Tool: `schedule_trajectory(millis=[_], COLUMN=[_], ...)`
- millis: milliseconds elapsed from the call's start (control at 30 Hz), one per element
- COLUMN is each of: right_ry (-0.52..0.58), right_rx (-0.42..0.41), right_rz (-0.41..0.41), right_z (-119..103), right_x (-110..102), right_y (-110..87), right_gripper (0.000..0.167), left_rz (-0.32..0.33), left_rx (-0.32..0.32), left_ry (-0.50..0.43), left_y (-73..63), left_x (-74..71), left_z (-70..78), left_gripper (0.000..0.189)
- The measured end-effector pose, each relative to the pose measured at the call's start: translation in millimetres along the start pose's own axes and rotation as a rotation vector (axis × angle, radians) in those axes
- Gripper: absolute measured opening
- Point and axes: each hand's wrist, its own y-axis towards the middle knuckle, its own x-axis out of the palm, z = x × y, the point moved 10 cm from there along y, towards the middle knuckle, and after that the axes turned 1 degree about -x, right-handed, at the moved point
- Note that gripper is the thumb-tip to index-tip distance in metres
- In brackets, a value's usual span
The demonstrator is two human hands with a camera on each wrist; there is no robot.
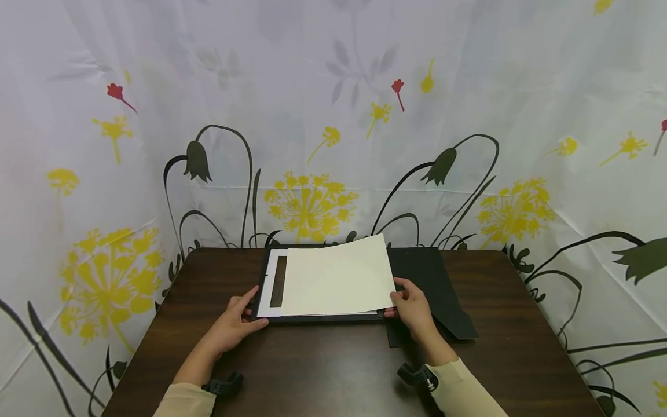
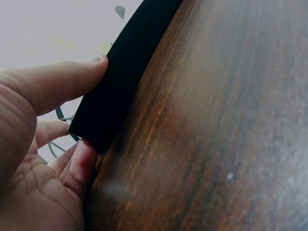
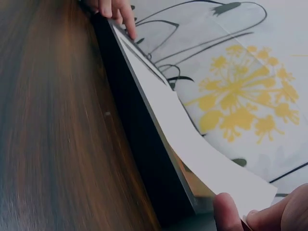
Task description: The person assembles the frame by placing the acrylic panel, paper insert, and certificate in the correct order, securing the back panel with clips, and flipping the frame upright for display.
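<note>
A black picture frame (image 1: 323,319) lies on the table, a white mat (image 1: 266,292) with a dark cut-out window inside it. Across most of it stretches a cream sheet of paper (image 1: 336,278), its right end lifted and bent upward. My right hand (image 1: 414,307) pinches that sheet's right edge between thumb and fingers; the raised sheet (image 3: 211,161) curves up from the frame in the right wrist view. At the frame's near left corner, my left hand (image 1: 234,324) holds on, thumb along the front side (image 2: 125,77) and fingers around the left side.
Black board (image 1: 427,284), with an angled flap at its near end, lies right of the frame, partly beneath my right hand. The brown wooden table (image 1: 312,370) ends at a flower-patterned curtain (image 1: 333,116) behind. A dark band (image 1: 224,383) circles each wrist.
</note>
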Motion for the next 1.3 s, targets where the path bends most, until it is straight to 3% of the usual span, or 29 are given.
schedule_trajectory(millis=[333, 700, 1000, 1300], right_ry=[0.1, 0.182, 0.166, 0.198], right_rx=[0.022, 0.032, 0.058, 0.045], right_rz=[-0.061, -0.053, -0.124, -0.083], right_z=[-1.6, -1.4, 5.4, 1.4], right_x=[27.1, 26.5, 39.0, 36.5], right_y=[1.0, 2.4, 2.9, 4.5], right_gripper=[0.049, 0.049, 0.041, 0.04], left_rz=[-0.006, -0.008, -0.015, -0.011], left_rx=[-0.003, -0.004, -0.001, -0.006], left_ry=[0.001, -0.003, -0.011, -0.008], left_y=[0.6, 1.0, 1.0, 1.5], left_x=[0.1, 0.7, 0.0, 0.3], left_z=[-0.4, -2.6, -1.1, -0.9], left_gripper=[0.101, 0.101, 0.103, 0.102])
